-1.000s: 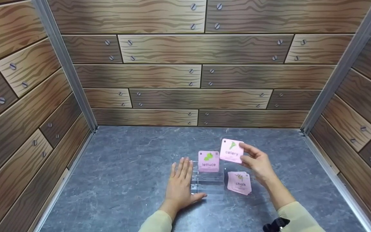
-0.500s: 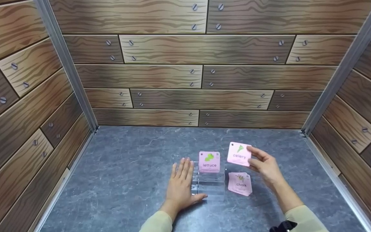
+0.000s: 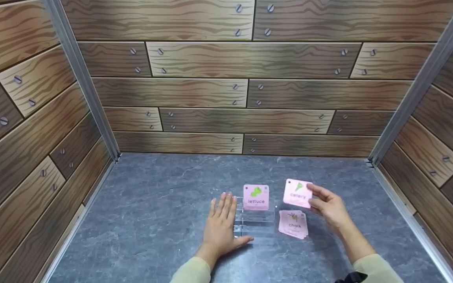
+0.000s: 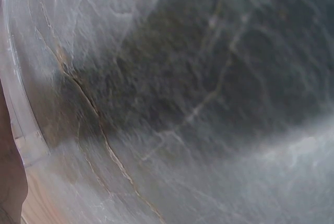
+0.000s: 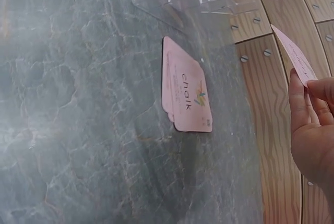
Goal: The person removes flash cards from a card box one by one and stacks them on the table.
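Observation:
My right hand [image 3: 333, 207] pinches a pink celery flashcard [image 3: 298, 193] by its right edge, raised above the table. In the right wrist view that celery card [image 5: 293, 54] appears nearly edge-on between thumb and fingers. My left hand [image 3: 219, 230] lies with straight fingers along the left side of a clear plastic tiered stand [image 3: 258, 230], thumb across its front. A lettuce flashcard [image 3: 256, 197] stands upright in the stand's back tier. Right of the stand, a loose stack of pink flashcards [image 3: 293, 224] lies on the table, the chalk card on top.
The grey marbled table [image 3: 163, 204] is closed in by wood-print walls [image 3: 207, 92] at the back and both sides. Metal corner posts [image 3: 81, 78] stand where the walls meet. A dark wrist device [image 3: 352, 277] sits at my right sleeve.
My right hand has moved to the right and slightly nearer with the celery flashcard, away from the lettuce card. The left hand and the stand have stayed in place.

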Motion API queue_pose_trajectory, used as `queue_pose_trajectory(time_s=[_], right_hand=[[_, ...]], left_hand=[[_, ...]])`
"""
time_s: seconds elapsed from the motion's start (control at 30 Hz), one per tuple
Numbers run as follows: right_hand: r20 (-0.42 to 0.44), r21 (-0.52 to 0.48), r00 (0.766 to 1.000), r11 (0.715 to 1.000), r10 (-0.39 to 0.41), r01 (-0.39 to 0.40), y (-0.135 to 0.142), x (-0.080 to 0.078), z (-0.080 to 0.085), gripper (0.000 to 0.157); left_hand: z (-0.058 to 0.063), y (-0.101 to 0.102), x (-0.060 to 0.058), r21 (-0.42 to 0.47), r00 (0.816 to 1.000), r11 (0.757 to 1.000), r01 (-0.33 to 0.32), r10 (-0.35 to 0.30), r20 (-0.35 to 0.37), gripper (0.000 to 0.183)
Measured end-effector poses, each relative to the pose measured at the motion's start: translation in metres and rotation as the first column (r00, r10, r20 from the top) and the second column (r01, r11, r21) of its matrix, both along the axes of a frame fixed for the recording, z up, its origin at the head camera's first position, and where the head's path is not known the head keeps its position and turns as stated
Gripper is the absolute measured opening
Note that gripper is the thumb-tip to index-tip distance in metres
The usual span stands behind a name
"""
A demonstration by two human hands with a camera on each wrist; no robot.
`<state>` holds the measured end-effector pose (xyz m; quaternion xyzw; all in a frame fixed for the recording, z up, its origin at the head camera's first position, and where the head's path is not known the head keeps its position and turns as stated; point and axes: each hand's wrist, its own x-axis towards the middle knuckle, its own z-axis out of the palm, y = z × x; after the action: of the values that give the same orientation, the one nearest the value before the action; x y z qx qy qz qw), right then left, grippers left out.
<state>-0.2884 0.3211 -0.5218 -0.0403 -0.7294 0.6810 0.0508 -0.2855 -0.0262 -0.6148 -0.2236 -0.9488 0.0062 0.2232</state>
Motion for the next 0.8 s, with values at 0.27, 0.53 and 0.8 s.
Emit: queue_pose_trajectory(time_s=[0.27, 0.53, 0.8], right_hand=[[0.051, 0.043, 0.999, 0.999, 0.019, -0.022, 0.005, 0.003, -0.012, 0.054], [0.075, 0.041, 0.997, 0.998, 0.036, -0.039, 0.007, 0.008, -0.027, 0.055], [0.111, -0.016, 0.993, 0.999, 0.049, -0.047, 0.009, 0.011, -0.041, 0.057]], left_hand=[[0.0, 0.0, 0.0, 0.002, 1.0, 1.0, 0.0, 0.0, -0.001, 0.133], [0.0, 0.0, 0.0, -0.002, 1.0, 1.0, 0.005, -0.005, -0.005, 0.132], [-0.001, 0.0, 0.001, 0.004, 1.0, 1.0, 0.005, -0.005, -0.008, 0.132]])
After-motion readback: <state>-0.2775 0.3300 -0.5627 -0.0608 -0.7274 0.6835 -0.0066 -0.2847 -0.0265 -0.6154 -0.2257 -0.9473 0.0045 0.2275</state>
